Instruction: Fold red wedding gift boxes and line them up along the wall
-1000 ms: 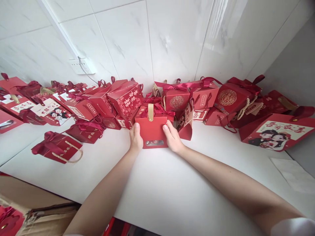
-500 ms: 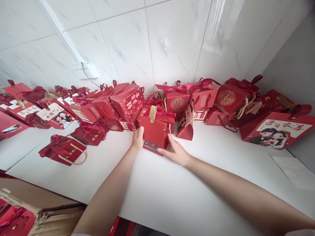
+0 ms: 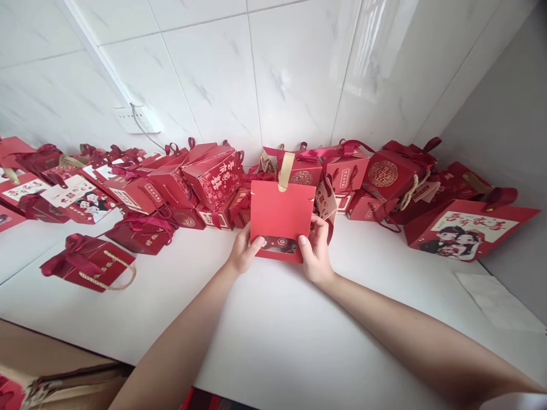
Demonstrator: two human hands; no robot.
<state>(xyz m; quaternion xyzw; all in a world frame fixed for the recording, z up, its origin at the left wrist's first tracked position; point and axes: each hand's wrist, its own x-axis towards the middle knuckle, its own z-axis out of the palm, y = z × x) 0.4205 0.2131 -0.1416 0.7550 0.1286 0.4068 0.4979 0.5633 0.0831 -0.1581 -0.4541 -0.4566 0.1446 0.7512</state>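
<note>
Between my two hands, at the middle of the view, is a red gift box (image 3: 281, 208) with a gold ribbon loop on top and a small clear window low on its front. My left hand (image 3: 244, 250) grips its lower left side, thumb on the front beside the window. On the lower right side my right hand (image 3: 317, 250) grips it too, thumb pressed on the front. The fingers behind the box are partly hidden. Just behind my right hand stands a red and cream box (image 3: 327, 199), partly covered.
Many red gift boxes (image 3: 213, 176) with ribbons line the tiled wall. Two dark red boxes, one with a rope handle (image 3: 92, 262), stand at left. A large couple-print box (image 3: 465, 228) and a white paper sheet (image 3: 498, 299) lie right. An open cardboard carton (image 3: 64, 359) is at lower left.
Both hands have lifted the red box slightly and turned it, so its flat front now faces me. The view has shifted a little to the right.
</note>
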